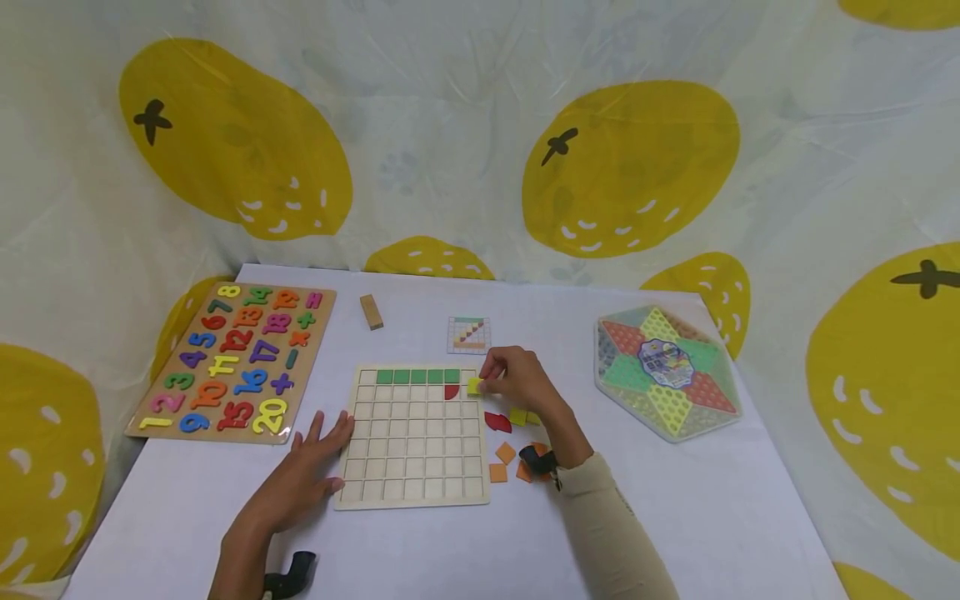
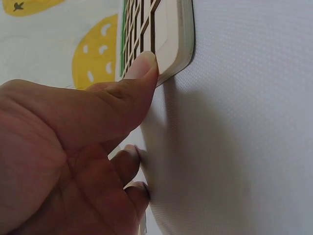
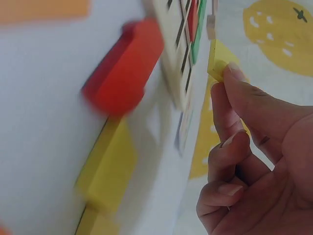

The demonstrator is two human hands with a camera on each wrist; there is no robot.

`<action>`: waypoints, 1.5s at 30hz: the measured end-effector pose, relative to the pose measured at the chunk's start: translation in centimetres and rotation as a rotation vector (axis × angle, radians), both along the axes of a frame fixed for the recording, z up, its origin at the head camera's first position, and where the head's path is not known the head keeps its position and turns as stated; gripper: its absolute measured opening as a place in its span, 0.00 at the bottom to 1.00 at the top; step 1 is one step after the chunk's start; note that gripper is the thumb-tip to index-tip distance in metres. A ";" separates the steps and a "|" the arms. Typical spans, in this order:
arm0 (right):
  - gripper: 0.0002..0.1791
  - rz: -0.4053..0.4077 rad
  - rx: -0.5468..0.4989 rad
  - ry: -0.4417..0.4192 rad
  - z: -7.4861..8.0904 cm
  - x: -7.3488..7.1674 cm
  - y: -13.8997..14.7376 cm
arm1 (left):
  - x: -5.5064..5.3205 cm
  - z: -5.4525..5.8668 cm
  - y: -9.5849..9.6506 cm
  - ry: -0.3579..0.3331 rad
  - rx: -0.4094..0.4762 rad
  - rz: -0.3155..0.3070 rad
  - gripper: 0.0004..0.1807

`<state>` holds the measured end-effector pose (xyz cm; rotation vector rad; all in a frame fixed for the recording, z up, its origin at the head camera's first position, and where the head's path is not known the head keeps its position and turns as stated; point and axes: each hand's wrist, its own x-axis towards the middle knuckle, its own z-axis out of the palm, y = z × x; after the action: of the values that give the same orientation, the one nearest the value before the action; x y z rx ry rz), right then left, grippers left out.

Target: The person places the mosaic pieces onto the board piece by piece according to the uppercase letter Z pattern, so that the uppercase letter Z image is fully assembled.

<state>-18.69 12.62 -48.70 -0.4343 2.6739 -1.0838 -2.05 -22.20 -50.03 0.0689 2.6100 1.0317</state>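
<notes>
A wooden grid board [image 1: 405, 450] lies on the table with a row of green square tiles [image 1: 409, 377] along its far row and a red quarter-round tile [image 1: 452, 391] in the row below. My left hand [image 1: 300, 479] rests at the board's left side, fingers spread along the edge; the left wrist view has its thumb [image 2: 142, 66] on the near corner. Between thumb and index finger my right hand [image 1: 525, 383] pinches a yellow tile [image 3: 220, 58], raised over the board's far right part. Loose red pieces [image 1: 498, 422], yellow tiles [image 1: 519, 416] and orange tiles [image 1: 506, 452] lie right of the board.
Beyond the board are a small printed pattern card [image 1: 468, 335] and a wooden block [image 1: 371, 312]. A number puzzle board [image 1: 180, 358] lies at the left, and a hexagonal star-patterned game box [image 1: 667, 367] at the right. A fruit-print cloth [image 1: 450, 167] hangs behind the table.
</notes>
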 end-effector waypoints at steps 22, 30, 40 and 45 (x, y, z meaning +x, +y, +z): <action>0.11 0.029 0.137 0.017 -0.6 1.2 -7.0 | -0.1 -0.3 0.1 -0.007 -0.009 -0.001 0.52; 0.06 0.062 0.108 0.002 -0.6 1.4 -6.6 | -0.1 -0.3 0.1 -0.001 -0.006 0.003 0.51; 0.08 0.009 -0.041 -0.029 0.2 2.0 -2.8 | -0.2 -0.1 0.1 0.001 -0.007 -0.003 0.52; 0.11 -0.053 0.004 -0.073 0.7 2.5 -1.0 | -0.1 -0.1 0.1 -0.005 0.005 0.006 0.51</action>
<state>-16.17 11.60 -48.00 -0.3181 2.6372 -1.0879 -2.12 -22.06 -50.15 0.0593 2.6051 1.0395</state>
